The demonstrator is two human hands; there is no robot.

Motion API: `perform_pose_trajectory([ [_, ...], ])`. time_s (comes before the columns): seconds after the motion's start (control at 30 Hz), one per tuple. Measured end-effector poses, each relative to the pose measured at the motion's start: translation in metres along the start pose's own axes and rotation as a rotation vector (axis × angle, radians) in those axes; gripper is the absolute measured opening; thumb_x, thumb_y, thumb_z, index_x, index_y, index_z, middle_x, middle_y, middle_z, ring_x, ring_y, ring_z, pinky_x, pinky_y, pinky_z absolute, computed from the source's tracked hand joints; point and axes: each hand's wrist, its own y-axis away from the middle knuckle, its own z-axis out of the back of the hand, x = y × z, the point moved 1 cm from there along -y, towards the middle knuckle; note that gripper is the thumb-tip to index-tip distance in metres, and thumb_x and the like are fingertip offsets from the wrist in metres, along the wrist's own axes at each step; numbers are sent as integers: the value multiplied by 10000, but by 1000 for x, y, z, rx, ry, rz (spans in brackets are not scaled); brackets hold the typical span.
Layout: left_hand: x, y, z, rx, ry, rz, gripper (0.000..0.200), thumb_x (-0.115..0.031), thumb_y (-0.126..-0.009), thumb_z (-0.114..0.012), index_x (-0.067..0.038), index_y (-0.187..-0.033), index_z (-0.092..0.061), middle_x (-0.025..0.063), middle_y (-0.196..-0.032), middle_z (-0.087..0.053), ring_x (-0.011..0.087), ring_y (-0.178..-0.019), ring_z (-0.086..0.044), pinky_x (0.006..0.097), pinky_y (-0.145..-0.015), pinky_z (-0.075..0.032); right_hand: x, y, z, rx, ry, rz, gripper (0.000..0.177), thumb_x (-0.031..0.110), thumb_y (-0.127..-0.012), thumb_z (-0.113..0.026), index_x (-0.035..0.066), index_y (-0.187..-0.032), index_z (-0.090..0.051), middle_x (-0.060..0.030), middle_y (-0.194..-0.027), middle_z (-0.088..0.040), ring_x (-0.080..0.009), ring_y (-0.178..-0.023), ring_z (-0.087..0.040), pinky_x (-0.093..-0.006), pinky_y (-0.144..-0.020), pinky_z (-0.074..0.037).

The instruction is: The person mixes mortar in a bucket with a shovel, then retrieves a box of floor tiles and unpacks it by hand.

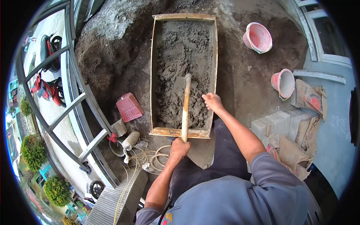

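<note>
My left hand [180, 149] is wrapped round the end of the wooden handle of a hoe [186, 107], close to the near edge of a wooden mixing trough [183, 17]. The hoe's head lies low in wet grey mortar [183, 48], and part of its blade is covered by the mix. My right hand [212, 102] is off the handle, above the trough's right edge. Its fingers are curled in, and I see nothing in them. The mortar spreads over most of the trough, lumpy around the hoe head.
Two reddish buckets, one upper [258, 37] and one lower [283, 84], are on the right. Grey blocks [272, 123] and torn cement bags [296, 153] lie below them. At left are a red plastic container [129, 107], a coiled hose [150, 159] and a metal frame [67, 107].
</note>
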Motion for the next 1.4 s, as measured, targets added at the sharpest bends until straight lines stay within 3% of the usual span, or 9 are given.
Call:
perform_pose_trajectory([
  [0.13,21,1,1,-150,-37,-71,440,-248,-814,-665,135,-1026,-706,309,-849,-731,394,-811,-764,464,-760,-605,-95,58,105,7,-100,-374,265,311,-968,-666,51,-924,-641,-64,-678,-642,-154,-491,-606,-329,-416,-521],
  [0.33,25,-5,2,-106,7,-108,404,-218,-813,-642,174,-889,-700,224,-702,-707,312,-607,-732,432,-572,-581,-292,226,192,-273,-45,-706,234,285,-913,-608,81,-1025,-625,-132,-704,-656,-239,-512,-637,-408,-452,-580],
  [0.4,47,-50,-4,-93,-13,-166,351,-234,-808,-691,117,-832,-683,173,-697,-686,272,-546,-697,420,-497,-570,-289,300,188,-264,-185,-746,250,284,-926,-610,76,-1064,-603,-154,-731,-661,-248,-514,-632,-421,-457,-578],
  [0.6,42,-1,30,151,211,-429,474,-421,-917,-723,51,-952,-681,85,-723,-638,213,-565,-659,362,-451,-570,-287,471,99,-221,-330,-785,272,281,-913,-637,59,-1066,-604,-167,-792,-674,-272,-591,-655,-455,-540,-598],
  [0.83,170,-21,87,-118,107,-529,452,-369,-946,-688,37,-1134,-625,106,-830,-697,197,-626,-695,357,-504,-586,-200,605,-24,-245,-439,-858,350,303,-933,-617,-12,-1079,-660,-153,-818,-681,-263,-648,-679,-414,-591,-588],
  [1.07,377,-53,135,-73,158,-146,406,-324,-948,-636,-20,-1217,-639,171,-933,-678,315,-730,-675,476,-569,-603,-285,632,-73,-287,-661,-848,317,252,-910,-611,-1,-1094,-658,-174,-840,-682,-281,-677,-680,-429,-628,-595],
  [1.1,395,-38,135,-128,228,-159,311,-243,-921,-593,36,-1042,-661,167,-807,-695,299,-590,-700,453,-488,-597,-295,631,-74,-303,-741,-850,314,242,-906,-609,-4,-1094,-656,-175,-836,-682,-283,-669,-678,-430,-621,-599],
  [1.17,431,-42,136,-148,252,-17,312,-235,-904,-581,21,-1059,-667,203,-832,-695,318,-603,-668,489,-575,-616,-284,628,-61,-359,-731,-774,294,229,-902,-598,1,-1079,-653,-170,-816,-677,-281,-656,-678,-426,-598,-608],
  [1.4,413,12,95,-74,259,-230,292,-253,-933,-598,-4,-1076,-649,147,-868,-684,287,-688,-694,452,-604,-617,-268,593,-17,-415,-818,-525,292,237,-882,-599,8,-1056,-649,-141,-799,-680,-233,-626,-683,-383,-557,-616],
])
